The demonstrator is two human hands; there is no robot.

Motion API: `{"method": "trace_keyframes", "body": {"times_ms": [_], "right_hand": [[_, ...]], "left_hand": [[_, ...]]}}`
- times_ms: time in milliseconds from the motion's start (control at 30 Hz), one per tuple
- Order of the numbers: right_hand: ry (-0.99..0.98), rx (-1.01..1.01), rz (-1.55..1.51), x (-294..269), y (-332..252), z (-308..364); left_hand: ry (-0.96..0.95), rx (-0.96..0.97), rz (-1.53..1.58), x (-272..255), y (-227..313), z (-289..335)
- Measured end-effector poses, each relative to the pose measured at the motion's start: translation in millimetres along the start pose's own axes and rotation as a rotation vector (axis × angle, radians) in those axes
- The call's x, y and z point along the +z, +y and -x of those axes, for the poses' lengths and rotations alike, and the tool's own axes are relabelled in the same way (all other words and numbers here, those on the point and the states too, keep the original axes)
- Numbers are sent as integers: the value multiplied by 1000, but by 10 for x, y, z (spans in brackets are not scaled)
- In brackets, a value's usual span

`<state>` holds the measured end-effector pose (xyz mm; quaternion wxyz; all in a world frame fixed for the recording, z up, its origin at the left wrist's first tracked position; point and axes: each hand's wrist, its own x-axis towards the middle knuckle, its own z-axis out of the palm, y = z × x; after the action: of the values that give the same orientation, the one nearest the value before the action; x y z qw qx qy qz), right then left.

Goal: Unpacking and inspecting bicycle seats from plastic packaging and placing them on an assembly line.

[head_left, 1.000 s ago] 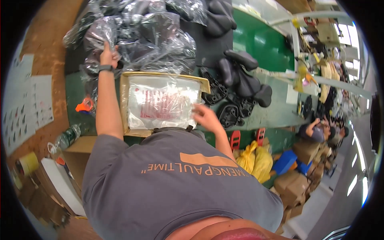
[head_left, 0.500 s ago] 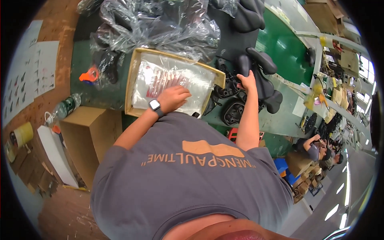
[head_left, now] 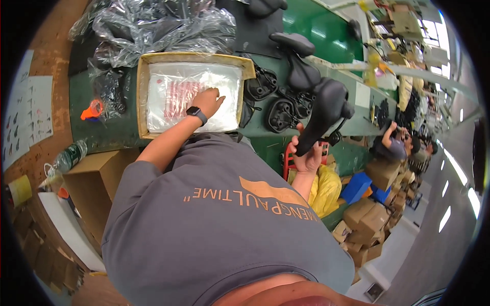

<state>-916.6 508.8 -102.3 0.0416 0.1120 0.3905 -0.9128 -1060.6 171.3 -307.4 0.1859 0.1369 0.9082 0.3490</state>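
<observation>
My right hand [head_left: 308,159] grips a black bicycle saddle [head_left: 325,109] by its narrow nose, holding it tilted off the bench's near edge. The wide rear end points away from me. My left hand [head_left: 207,103] lies over a stack of clear plastic bags [head_left: 166,109] with red print, its fingers partly spread on the top bag. These bags fill a shallow cardboard box [head_left: 143,97]. Between the box and the held saddle, several more saddles lie on the bench, some with their undersides [head_left: 282,115] up. Another saddle [head_left: 303,74] rests just behind them.
Crumpled clear plastic [head_left: 163,25] covers the bench beyond the box. An orange tool [head_left: 93,109] and a bagged black item [head_left: 113,92] lie left. A tall carton [head_left: 97,173] and a bottle [head_left: 69,155] stand nearer left. Yellow sacking [head_left: 325,191] is below the bench at right.
My right hand has lifted a saddle off the bench and brought it nearer to me. My left hand stays on the bags. The whole view has shifted somewhat.
</observation>
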Motion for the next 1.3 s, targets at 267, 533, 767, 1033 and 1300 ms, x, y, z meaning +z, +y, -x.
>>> {"method": "trace_keyframes", "body": {"times_ms": [267,533,767,1033,1300], "right_hand": [[318,-189,294,-119,527,528],[188,97,293,-23,889,197],[-231,516,180,665,1379,-352],[-521,513,79,1262,1221,-585],[-677,792,287,1495,1362,-584]], "left_hand": [[162,-176,36,775,-419,-111],[265,-58,859,-50,108,752],[96,145,1082,-610,396,1388],[521,419,2167,-1541,20,2548],[225,-120,1759,-1245,298,2378]]}}
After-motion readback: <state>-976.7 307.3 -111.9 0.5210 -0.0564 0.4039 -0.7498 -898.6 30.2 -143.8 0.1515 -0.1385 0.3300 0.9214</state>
